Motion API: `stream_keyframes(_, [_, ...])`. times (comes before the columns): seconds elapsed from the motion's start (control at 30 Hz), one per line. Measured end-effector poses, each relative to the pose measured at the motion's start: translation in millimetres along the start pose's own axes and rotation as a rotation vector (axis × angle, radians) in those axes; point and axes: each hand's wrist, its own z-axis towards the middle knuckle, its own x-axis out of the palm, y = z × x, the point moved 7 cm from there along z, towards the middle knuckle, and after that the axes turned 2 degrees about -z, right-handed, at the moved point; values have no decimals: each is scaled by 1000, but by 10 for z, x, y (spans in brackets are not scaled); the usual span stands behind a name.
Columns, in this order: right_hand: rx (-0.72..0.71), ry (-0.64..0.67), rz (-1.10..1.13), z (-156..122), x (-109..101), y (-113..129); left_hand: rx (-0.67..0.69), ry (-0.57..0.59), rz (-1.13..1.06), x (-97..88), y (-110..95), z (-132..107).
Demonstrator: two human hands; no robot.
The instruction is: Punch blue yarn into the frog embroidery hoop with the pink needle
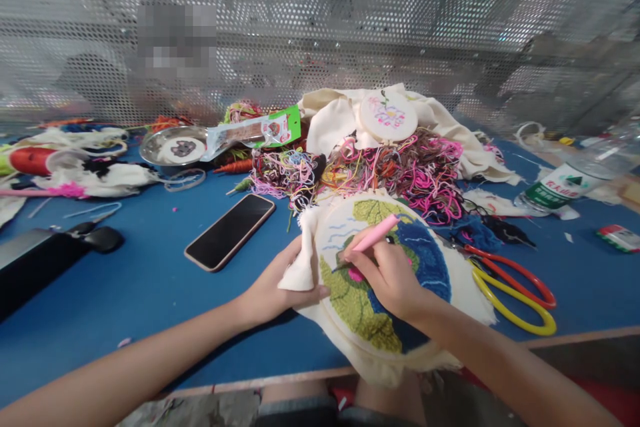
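Note:
An embroidery hoop (435,260) with cream cloth stretched in it lies at the table's near edge; green leaves and a dark blue patch are stitched on it. My left hand (273,287) grips the hoop's left rim and the loose cloth there. My right hand (387,273) is closed round a pink punch needle (375,233), whose tip rests on the cloth near a small pink spot in the middle of the hoop.
A black phone (230,231) lies left of the hoop. Red and yellow scissors (520,287) sit at its right. Behind are a tangle of coloured threads (390,173), a second small hoop (389,115) on cream cloth, a metal dish (173,145), a water bottle (570,183), and a mesh screen.

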Motion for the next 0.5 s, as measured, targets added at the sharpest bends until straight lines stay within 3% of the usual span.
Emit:
stream_keyframes(0.17, [-25,3,7,2,2,20,14,10,-5,3,-9,1])
stream_keyframes(0.37, [-250,71,-202,28,164,185,32,-15,33,-17,41,-1])
stream_keyframes(0.5, [-179,13,-112,15,89,134,24,-3,21,-10,23,1])
